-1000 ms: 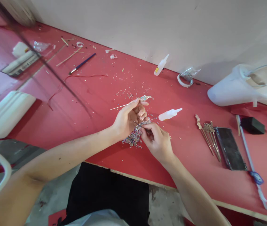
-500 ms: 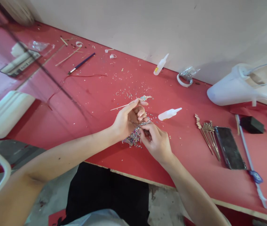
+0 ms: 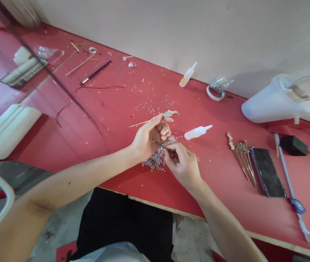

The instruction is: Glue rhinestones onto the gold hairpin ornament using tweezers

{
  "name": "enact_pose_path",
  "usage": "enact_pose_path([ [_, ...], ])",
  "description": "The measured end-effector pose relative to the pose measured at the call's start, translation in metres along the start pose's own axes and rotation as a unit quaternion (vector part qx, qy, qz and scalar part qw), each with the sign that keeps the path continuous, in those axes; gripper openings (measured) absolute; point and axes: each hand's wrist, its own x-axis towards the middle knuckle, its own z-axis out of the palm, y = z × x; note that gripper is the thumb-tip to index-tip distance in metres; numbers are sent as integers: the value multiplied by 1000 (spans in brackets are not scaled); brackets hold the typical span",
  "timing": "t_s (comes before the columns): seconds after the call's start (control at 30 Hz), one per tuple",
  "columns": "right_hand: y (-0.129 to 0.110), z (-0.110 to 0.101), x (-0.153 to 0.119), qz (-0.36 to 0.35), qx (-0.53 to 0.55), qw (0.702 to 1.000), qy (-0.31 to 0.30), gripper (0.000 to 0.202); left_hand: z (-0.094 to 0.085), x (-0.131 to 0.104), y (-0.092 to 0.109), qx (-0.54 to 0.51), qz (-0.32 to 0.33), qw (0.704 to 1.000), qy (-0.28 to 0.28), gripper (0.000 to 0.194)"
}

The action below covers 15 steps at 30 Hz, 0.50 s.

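Observation:
My left hand (image 3: 152,136) pinches a hairpin (image 3: 170,114) between thumb and fingers; its ornate head with pale and turquoise bits sticks out at the right, its thin metal stem at the left. Closed around a pair of tweezers (image 3: 158,144), my right hand (image 3: 182,162) is just below and right of the left. The tweezer tips point toward the left palm; whether they grip anything is too small to tell. Under both hands lies a pile of small multicoloured chips (image 3: 155,161), partly hidden by them. A white glue bottle (image 3: 198,133) lies right of the hands.
Another glue bottle (image 3: 188,74) stands near the wall, beside a white ring with a plastic bag (image 3: 215,94). At right are several metal hairpins (image 3: 242,149), a phone (image 3: 268,173), a black block (image 3: 293,145) and a white container (image 3: 269,98). A paintbrush (image 3: 96,72) lies at left.
Both hands keep nearly the same pose, with the hairpin and tweezers still held. The whole view has shifted very slightly.

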Motion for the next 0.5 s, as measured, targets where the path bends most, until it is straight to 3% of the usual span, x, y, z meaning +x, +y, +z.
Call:
enact_pose_path([
  [0.5,-2,1,0,-2,-13,1000,1,5,-1,1,-2,20,6,1000,7,33],
])
